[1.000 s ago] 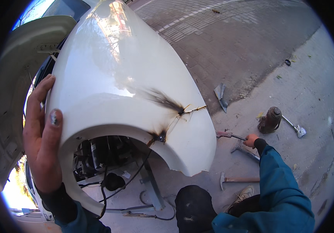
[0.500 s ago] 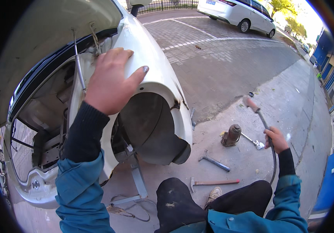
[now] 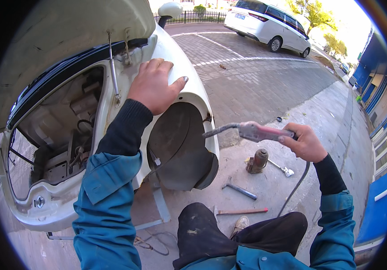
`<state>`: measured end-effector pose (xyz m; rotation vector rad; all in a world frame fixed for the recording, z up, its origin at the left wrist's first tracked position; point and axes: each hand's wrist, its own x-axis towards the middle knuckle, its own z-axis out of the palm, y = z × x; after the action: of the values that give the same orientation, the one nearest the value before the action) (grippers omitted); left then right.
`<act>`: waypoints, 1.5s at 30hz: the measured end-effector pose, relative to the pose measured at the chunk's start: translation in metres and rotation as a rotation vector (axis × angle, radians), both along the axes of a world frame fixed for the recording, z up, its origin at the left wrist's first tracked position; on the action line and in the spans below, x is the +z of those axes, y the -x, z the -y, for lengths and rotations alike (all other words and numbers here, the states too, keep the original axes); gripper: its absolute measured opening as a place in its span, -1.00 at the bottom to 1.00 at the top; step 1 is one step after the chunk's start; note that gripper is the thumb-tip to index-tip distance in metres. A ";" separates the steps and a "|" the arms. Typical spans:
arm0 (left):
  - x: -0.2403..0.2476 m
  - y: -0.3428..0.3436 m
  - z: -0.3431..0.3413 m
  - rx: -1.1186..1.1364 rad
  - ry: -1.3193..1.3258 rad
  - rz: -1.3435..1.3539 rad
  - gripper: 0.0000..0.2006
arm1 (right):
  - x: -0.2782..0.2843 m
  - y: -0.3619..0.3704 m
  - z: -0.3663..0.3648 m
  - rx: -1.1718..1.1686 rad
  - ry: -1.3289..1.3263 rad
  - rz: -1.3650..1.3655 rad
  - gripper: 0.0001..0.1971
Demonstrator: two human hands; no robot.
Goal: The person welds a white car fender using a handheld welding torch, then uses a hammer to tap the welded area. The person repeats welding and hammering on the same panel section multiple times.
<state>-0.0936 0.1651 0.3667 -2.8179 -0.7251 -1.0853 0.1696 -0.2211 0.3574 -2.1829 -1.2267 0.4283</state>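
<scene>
My left hand (image 3: 155,86) lies flat on the white car fender (image 3: 189,74), above the wheel arch, its fingers stretched out and thumb apart. My right hand (image 3: 307,143) is closed round the rear of a dusty red-handled tool (image 3: 263,133) that looks like a welding torch. Its dark, ridged neck points left, its tip appearing in front of the fender's arch edge. A dark cable (image 3: 296,191) trails down from that hand to the ground. Inside the arch sits a dark liner (image 3: 177,139), its lower corner bent outward. A scorched spot (image 3: 208,119) marks the arch edge.
The hood (image 3: 81,36) is raised over the engine bay (image 3: 67,135). On the concrete lie a bottle jack (image 3: 258,161), a metal wrench-like tool (image 3: 281,168), a dark hammer (image 3: 242,191) and a red-handled hammer (image 3: 243,211). A white van (image 3: 270,22) is parked beyond.
My right hand has come up and left, its grip going from the cable to the tool's handle. The tool has swung toward the fender. My left hand stays on the fender.
</scene>
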 end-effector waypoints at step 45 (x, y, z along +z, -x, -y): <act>-0.003 -0.003 -0.003 0.019 0.001 0.012 -0.34 | 0.027 0.088 -0.007 0.026 0.158 -0.306 -0.54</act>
<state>-0.0910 0.1682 0.3637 -2.8015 -0.7527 -1.0998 0.0814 -0.2144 0.3849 -2.1317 -1.0832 0.8611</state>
